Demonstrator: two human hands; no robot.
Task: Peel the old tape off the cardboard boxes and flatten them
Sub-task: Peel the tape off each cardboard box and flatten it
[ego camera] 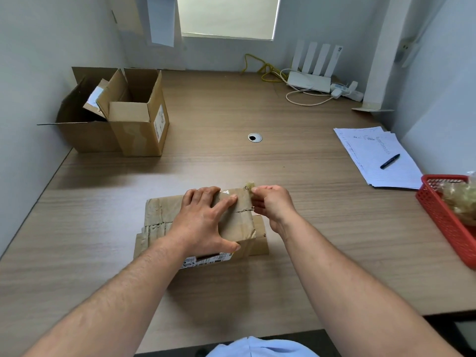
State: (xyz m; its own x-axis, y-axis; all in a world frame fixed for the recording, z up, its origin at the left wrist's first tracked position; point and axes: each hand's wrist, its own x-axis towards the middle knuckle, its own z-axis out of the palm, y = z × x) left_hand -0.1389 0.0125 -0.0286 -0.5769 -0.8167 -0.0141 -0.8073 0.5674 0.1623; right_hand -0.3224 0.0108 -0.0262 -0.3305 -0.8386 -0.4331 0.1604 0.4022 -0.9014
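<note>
left hand (pixel 203 222) presses box (pixel 159 212) | right hand (pixel 273 204) pinches tape (pixel 249 186) (crumpled)

Before me: matt, creased cardboard box (pixel 159 210), glossy tape (pixel 226 193) on it, smooth wood-grain table (pixel 283 161), red plastic basket (pixel 443 222) at right edge.

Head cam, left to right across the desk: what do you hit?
Large open box → smaller open box → taped box → left hand pressing on it → right hand pinching a tape scrap → papers → red basket.
</note>
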